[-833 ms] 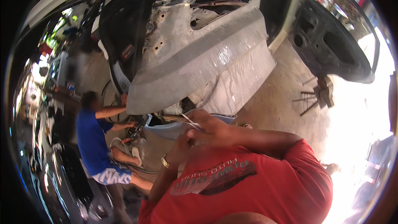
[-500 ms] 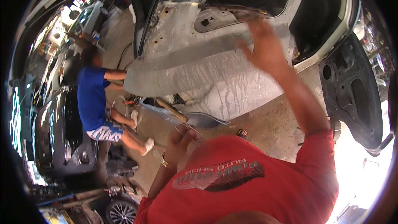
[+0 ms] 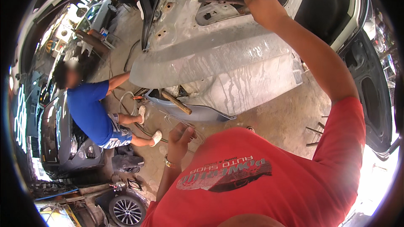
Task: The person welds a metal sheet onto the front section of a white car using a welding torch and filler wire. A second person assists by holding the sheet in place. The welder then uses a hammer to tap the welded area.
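Observation:
My right hand (image 3: 261,7) is raised high and closed on the rusty edge of an opening in the bare grey car body (image 3: 219,59), which stands stripped and primed in front of me. Close to my chest, my left hand (image 3: 181,138) has its fingers curled around a thin wire (image 3: 174,120) that loops toward the ground; a watch sits on that wrist. A wooden-handled tool (image 3: 176,103) rests on a loose grey bumper piece (image 3: 198,111) just beyond the left hand. My red shirt hides the ground below me.
Another person in a blue shirt (image 3: 90,109) crouches at the left beside a dark car (image 3: 59,143). Hoses (image 3: 126,101) lie on the concrete. A loose wheel (image 3: 126,210) lies at the bottom left. A black car door (image 3: 374,101) stands open at the right.
My right hand rose from beside the left hand at my chest up to the car body's opening and took hold of its edge. My left hand stayed low.

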The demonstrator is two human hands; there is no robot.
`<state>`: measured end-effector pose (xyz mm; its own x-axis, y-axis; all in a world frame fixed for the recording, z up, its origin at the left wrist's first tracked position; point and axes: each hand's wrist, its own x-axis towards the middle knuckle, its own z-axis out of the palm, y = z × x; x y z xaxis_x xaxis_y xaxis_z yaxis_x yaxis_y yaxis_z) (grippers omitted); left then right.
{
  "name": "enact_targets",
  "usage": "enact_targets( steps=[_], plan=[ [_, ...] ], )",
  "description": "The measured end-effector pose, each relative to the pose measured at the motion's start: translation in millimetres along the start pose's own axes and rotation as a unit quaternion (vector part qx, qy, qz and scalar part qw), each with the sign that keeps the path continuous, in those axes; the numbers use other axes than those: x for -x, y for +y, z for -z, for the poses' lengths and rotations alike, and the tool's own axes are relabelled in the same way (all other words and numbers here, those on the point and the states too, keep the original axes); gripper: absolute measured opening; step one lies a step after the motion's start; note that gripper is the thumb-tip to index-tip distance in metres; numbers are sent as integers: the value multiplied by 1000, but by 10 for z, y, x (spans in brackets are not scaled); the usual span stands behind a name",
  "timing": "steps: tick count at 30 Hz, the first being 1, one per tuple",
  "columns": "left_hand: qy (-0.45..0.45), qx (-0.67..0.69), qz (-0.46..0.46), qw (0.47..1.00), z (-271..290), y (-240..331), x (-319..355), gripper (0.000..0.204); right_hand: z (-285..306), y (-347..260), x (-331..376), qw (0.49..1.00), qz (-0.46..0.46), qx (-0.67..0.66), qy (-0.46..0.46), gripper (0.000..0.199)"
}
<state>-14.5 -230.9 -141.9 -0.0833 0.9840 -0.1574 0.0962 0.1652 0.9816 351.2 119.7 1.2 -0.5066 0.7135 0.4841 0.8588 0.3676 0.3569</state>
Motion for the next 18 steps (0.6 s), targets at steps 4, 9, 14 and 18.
enact_targets(
  steps=[4, 9, 14, 18],
  plan=[
    [-2, 32, 24, 999, 179, -102, 60, 17, 53, 53, -45, 999, 1, -15, -34, 31],
    [-1, 85, 37, 996, 479, -249, 132, 18, 504, -133, -154, 973, -118, -82, -182, 37],
    [-26, 100, 47, 994, 607, -280, 115, 18, 151, 66, -150, 981, -47, -71, -176, 49],
    [-17, 112, 67, 991, 655, -393, 86, 17, -63, 282, -246, 932, -97, -196, -289, 60]
  ],
)
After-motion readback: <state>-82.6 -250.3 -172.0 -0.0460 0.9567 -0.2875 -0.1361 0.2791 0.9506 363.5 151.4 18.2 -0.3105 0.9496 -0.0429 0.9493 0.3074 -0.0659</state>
